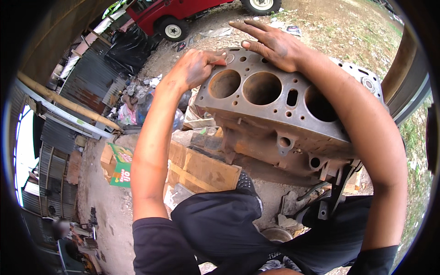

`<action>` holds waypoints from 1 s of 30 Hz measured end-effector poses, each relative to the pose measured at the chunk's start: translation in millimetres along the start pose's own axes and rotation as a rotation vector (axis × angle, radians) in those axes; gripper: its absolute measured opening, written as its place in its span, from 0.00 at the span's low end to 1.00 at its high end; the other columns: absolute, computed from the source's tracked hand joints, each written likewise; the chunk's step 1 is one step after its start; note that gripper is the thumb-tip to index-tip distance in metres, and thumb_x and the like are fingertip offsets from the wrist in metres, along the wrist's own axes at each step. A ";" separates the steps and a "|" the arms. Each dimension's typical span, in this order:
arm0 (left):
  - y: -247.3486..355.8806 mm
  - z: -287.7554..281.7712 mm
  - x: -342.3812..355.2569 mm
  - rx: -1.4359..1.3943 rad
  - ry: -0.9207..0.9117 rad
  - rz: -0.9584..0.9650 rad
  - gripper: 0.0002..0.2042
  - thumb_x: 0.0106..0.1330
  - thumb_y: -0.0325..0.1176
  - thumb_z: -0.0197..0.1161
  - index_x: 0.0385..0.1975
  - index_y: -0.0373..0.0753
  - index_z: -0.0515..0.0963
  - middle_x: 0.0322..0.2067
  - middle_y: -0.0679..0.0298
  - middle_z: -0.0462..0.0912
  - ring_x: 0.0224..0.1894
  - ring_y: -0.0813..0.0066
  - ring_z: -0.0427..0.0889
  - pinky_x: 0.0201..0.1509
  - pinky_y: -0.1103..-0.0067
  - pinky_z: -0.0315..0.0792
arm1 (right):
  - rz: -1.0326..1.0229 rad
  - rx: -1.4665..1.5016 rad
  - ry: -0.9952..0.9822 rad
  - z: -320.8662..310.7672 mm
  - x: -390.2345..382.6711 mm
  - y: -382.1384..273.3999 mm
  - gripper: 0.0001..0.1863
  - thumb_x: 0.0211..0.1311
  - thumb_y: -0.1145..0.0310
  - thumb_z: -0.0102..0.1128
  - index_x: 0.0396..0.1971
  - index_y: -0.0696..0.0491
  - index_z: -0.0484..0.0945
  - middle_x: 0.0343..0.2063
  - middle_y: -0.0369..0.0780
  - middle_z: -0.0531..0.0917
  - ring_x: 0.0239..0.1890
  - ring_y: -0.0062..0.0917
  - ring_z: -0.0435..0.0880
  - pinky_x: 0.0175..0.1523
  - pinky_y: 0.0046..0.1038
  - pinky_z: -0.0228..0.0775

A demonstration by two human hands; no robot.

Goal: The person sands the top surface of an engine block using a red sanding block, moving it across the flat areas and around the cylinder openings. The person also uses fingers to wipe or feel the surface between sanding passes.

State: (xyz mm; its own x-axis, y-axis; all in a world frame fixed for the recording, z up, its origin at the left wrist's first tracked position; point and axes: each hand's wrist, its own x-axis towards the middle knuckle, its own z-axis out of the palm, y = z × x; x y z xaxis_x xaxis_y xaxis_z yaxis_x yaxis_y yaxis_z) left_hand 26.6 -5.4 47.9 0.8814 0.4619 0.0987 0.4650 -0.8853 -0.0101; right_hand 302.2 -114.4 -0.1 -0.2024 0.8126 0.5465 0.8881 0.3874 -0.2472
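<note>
Engine block (pixel 266 133) standing centre to right in the scene, beyond the person's knees, its long axis running left to right with the right end slightly nearer; the flat deck faces upward. At left, a green printed carton (pixel 121 166) and a sheet of creased brown cardboard (pixel 201 167) lie on the dirt ground (pixel 103 201). The deck is smooth grey metal, pierced by round bores and smaller holes; the side wall is rough, rust-brown casting. The left hand (pixel 195 68), wrist bent inward, pinches a small red piece (pixel 220 62) at the deck's far left corner. The right hand (pixel 277 48) is unclenched and grasps nothing visible, fingers extended leftward over the far edge; palm contact cannot be determined.
</note>
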 end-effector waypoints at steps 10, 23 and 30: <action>26.0 -4.8 15.7 0.090 -0.088 -0.216 0.22 0.72 0.28 0.57 0.61 0.49 0.92 0.58 0.52 0.93 0.60 0.47 0.91 0.70 0.61 0.82 | -0.007 0.005 -0.001 4.6 -4.5 -5.0 0.36 0.90 0.40 0.45 0.89 0.34 0.58 0.83 0.54 0.67 0.80 0.58 0.71 0.83 0.52 0.67; 30.5 2.5 4.2 0.011 0.029 -0.194 0.23 0.72 0.34 0.57 0.62 0.56 0.92 0.55 0.48 0.92 0.59 0.47 0.92 0.68 0.60 0.83 | 0.070 0.026 -0.073 -4.0 -0.6 -15.3 0.35 0.89 0.38 0.44 0.89 0.29 0.58 0.85 0.55 0.63 0.78 0.59 0.73 0.82 0.51 0.69; 51.4 -4.2 18.7 -0.036 0.002 -0.221 0.24 0.72 0.34 0.54 0.63 0.38 0.88 0.45 0.38 0.92 0.52 0.40 0.92 0.64 0.56 0.82 | 0.064 -0.003 -0.054 -5.1 -5.1 -9.3 0.37 0.87 0.34 0.45 0.89 0.28 0.58 0.83 0.57 0.64 0.71 0.61 0.81 0.76 0.54 0.76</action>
State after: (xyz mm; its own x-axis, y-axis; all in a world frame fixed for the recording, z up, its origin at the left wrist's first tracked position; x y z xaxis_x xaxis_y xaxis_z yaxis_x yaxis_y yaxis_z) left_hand 66.6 -42.4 53.5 0.7585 0.6446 0.0961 0.6434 -0.7641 0.0475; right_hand 297.1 -124.3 3.5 -0.1671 0.8579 0.4859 0.9013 0.3327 -0.2774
